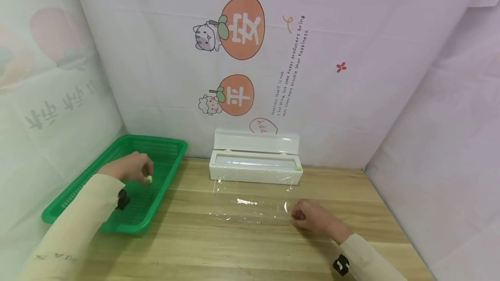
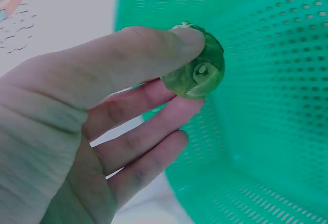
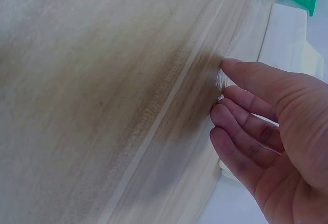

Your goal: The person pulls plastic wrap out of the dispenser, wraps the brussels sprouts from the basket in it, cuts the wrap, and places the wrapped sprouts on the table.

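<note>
My left hand (image 1: pixel 133 168) is over the green plastic basket (image 1: pixel 172 142). Between its thumb and fingers it pinches a Brussels sprout (image 2: pixel 202 75), small, round and green; only a pale bit of it shows in the head view. From the white dispenser box (image 1: pixel 255 176) a sheet of clear cling film (image 1: pixel 248 203) stretches forward over the table. At the film's right front corner is my right hand (image 1: pixel 314 218). Its thumb and index finger pinch the film's edge (image 3: pixel 221 83), seen in the right wrist view.
The dispenser's lid (image 1: pixel 255 141) stands raised against the printed cloth backdrop (image 1: pixel 164 55). A green slider (image 1: pixel 298 168) sits at its right end. Cloth also hangs along both sides of the wooden table (image 1: pixel 218 255). The basket takes up the table's left side.
</note>
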The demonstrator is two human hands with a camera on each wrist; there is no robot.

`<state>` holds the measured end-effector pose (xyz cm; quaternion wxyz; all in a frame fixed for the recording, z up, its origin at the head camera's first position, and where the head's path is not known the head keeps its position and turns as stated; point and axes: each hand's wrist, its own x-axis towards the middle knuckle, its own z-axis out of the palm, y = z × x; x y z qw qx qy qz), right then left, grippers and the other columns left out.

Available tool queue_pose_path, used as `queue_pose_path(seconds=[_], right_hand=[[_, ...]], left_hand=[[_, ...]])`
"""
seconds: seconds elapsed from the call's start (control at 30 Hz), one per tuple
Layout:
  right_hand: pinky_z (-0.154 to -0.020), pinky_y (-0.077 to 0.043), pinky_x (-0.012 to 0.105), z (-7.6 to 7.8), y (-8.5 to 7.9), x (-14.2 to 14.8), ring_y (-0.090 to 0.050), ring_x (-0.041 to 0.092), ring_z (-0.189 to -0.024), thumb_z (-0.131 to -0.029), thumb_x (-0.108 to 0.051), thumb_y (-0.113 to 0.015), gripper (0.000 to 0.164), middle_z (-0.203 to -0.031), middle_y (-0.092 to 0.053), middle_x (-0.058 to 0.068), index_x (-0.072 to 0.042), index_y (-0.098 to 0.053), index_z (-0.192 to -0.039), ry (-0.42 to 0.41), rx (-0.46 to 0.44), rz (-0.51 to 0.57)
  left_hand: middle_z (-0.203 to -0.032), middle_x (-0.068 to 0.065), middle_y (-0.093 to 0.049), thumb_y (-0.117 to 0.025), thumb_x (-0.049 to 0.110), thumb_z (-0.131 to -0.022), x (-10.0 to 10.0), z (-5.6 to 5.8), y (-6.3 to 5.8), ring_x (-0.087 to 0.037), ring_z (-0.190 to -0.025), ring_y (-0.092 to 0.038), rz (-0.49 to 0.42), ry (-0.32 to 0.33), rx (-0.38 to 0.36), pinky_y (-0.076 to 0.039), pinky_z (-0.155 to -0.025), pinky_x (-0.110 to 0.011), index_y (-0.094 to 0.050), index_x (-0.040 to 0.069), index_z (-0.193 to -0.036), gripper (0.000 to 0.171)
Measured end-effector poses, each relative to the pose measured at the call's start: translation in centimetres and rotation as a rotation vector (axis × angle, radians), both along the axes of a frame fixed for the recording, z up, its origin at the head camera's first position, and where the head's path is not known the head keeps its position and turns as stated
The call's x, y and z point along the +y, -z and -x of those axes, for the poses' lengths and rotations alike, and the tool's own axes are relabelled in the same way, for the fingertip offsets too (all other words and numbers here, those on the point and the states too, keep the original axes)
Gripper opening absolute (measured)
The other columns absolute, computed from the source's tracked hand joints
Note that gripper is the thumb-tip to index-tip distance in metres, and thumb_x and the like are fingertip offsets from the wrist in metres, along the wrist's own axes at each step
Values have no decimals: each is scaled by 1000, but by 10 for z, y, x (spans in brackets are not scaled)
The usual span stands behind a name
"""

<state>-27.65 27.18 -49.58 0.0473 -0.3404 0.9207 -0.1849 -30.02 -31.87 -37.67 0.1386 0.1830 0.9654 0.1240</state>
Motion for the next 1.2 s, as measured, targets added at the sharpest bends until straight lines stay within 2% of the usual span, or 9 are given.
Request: queue_pose_path(seconds=[0.2, 0.37, 0.57, 0.7, 0.9, 1.2], right_hand=[[-64, -50, 20, 0, 2, 1, -51, 3, -72, -86, -8, -84, 21, -75, -60, -6, -15, -67, -77, 0, 6, 3], [-64, -50, 21, 0, 3, 0, -51, 5, -72, -86, -9, -84, 20, -76, -62, -5, -15, -68, -77, -5, 16, 4], [-61, -46, 19, 2, 3, 2, -49, 5, -68, -89, -8, -83, 23, -71, -59, -6, -16, -66, -75, 4, -4, -10], [-61, -48, 20, 2, 2, 1, -52, 5, -69, -88, -8, -83, 19, -74, -62, -5, -14, -68, -77, 3, -17, -11], [-65, -51, 21, 2, 2, -2, -56, 7, -73, -87, -8, -84, 15, -79, -66, -3, -12, -71, -81, 4, -27, -6], [-64, -52, 20, 4, 4, 2, -54, 3, -70, -88, -10, -83, 16, -77, -64, -7, -17, -71, -80, 17, -40, -15]], left_hand=[[-100, -5, -75, -82, 14, -91, 8, 4, -25, -23, -94, -70, -12, 76, 137, -62, -80, -45, -76, 9, -101, 12], [-98, 1, -75, -83, 13, -90, 20, 6, -34, -17, -92, -69, -44, 129, 248, -62, -81, -43, -77, 14, -98, 11], [-97, 3, -76, -82, 12, -91, 46, 14, -38, -16, -93, -70, -66, 180, 277, -62, -84, -45, -78, 15, -96, 8], [-95, 2, -76, -83, 12, -90, 70, 21, -39, -15, -90, -69, -45, 202, 283, -62, -83, -42, -78, 14, -95, 8], [-90, 1, -75, -84, 9, -86, 110, 30, -32, -18, -88, -69, -32, 234, 265, -62, -85, -39, -78, 12, -91, 8], [-89, 3, -75, -85, 9, -84, 176, 37, 0, -11, -82, -67, -98, 369, 242, -61, -81, -28, -76, 12, -91, 11]])
